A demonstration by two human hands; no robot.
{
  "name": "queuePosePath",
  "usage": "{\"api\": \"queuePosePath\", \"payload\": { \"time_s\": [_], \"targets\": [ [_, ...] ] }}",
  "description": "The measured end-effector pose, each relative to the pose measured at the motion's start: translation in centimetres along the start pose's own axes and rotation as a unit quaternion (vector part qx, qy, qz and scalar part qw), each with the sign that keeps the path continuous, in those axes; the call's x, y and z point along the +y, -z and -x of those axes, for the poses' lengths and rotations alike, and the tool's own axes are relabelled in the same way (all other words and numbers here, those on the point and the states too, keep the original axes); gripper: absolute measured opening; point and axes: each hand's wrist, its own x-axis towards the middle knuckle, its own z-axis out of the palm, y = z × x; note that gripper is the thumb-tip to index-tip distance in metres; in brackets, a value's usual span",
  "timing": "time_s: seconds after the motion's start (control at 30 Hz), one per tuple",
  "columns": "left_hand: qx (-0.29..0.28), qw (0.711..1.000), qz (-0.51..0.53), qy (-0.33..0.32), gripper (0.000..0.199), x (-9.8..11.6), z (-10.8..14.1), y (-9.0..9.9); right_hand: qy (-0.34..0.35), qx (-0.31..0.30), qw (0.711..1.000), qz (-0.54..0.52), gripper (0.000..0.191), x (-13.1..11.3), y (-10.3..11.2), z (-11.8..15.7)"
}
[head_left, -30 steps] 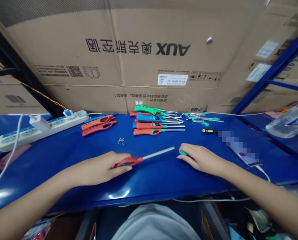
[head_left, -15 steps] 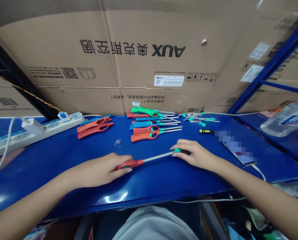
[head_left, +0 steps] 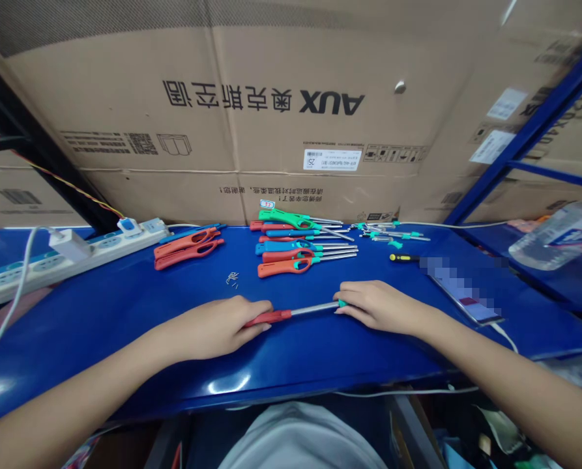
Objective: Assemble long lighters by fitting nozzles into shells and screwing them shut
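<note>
A red long-necked lighter (head_left: pixel 314 310) lies across between my hands, above the blue table. My left hand (head_left: pixel 232 324) is closed around its red handle, much of which the fingers hide. At the other end, my right hand (head_left: pixel 373 306) pinches a small teal piece (head_left: pixel 341 303) at the tip of the metal tube. Beyond them, several assembled lighters (head_left: pixel 285 267) in orange, red, blue and green lie side by side, tubes pointing right. Small screws (head_left: pixel 232 279) are scattered left of these. Red handle shells (head_left: pixel 188 253) rest farther left.
Loose metal tubes with teal parts (head_left: pixel 393 232) lie at the back right, near a yellow-black screwdriver (head_left: pixel 404 258). A phone (head_left: pixel 461 293) with a cable sits right. A white power strip (head_left: pixel 100 251) stands left; cardboard (head_left: pixel 261 143) walls the back.
My left hand has moved a little right with the lighter handle. My right fingers have closed in around the teal piece at the tip, now mostly covered.
</note>
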Motion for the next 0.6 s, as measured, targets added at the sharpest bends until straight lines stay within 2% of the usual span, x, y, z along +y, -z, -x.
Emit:
{"api": "queuePosePath", "payload": {
  "time_s": [0.13, 0.33, 0.47, 0.6],
  "targets": [
    [-0.017, 1.0, 0.003, -0.005, 0.041, 0.0, -0.3, 0.1, 0.024, -0.01, 1.0, 0.002, 0.036, -0.1, 0.3, 0.3],
    [-0.027, 0.999, 0.009, -0.026, 0.038, -0.3, -0.5, 0.5, 0.026, -0.013, 0.996, -0.087, 0.034, 0.1, 0.3, 0.7],
    [-0.039, 0.997, 0.029, -0.065, 0.034, 0.2, -1.2, 0.4, 0.039, -0.006, 0.991, -0.13, 0.032, -1.3, -0.1, 0.0],
    [-0.026, 0.997, -0.001, -0.073, 0.033, 1.3, -2.1, -0.1, 0.034, -0.021, 0.997, -0.063, 0.032, -2.9, 0.0, -1.1]
  ]
}}
